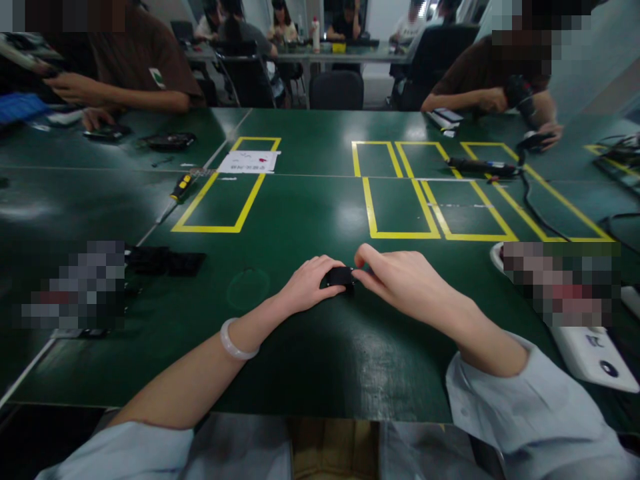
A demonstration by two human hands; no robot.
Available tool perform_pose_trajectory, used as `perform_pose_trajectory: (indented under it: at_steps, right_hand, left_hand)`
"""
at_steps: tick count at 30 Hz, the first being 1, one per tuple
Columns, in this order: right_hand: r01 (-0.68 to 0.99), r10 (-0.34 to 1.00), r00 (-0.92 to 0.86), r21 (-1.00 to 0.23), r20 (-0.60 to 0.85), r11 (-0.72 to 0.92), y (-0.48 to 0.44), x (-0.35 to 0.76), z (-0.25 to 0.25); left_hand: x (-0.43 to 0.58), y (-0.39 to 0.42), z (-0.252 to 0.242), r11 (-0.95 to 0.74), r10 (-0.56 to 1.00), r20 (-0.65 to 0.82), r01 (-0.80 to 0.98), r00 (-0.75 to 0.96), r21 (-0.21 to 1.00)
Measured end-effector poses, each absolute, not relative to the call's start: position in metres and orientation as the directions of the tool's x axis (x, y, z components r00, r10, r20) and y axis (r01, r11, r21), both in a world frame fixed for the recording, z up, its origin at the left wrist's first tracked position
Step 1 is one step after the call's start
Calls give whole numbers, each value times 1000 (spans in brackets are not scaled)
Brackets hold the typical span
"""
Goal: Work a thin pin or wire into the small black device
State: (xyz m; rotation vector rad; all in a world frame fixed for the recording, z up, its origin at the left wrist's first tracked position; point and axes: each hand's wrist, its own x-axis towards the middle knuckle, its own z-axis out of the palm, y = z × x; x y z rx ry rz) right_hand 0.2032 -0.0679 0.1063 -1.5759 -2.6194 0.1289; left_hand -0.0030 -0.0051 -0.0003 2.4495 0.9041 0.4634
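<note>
A small black box-shaped part (341, 276) is held just above or on the green table (310, 360); I cannot tell which. My left hand (313, 283) is closed around its left side, thumb below and fingers over the top. At the part's right edge, my right hand (400, 277) is closed in a pinch, its fingertips touching or almost touching the part. Whatever sits between those fingertips is too small to make out. A pale bracelet (233, 341) circles my left wrist.
Black parts (185, 263) lie to the left. Beyond them is a yellow-black screwdriver (181, 188). Yellow tape outlines (405, 235) and a paper sheet (249, 162) mark the table. A white device (595, 360) lies at right. Across sit two people; one holds a black power tool (520, 93).
</note>
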Motion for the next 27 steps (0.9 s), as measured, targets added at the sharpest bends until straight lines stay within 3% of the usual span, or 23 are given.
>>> perform_pose_trajectory:
  at_steps: [27]
  right_hand:
    - [866, 875, -483, -129, 31, 483, -69, 205, 109]
  left_hand:
    - [-3, -5, 0, -668, 673, 145, 513, 725, 540]
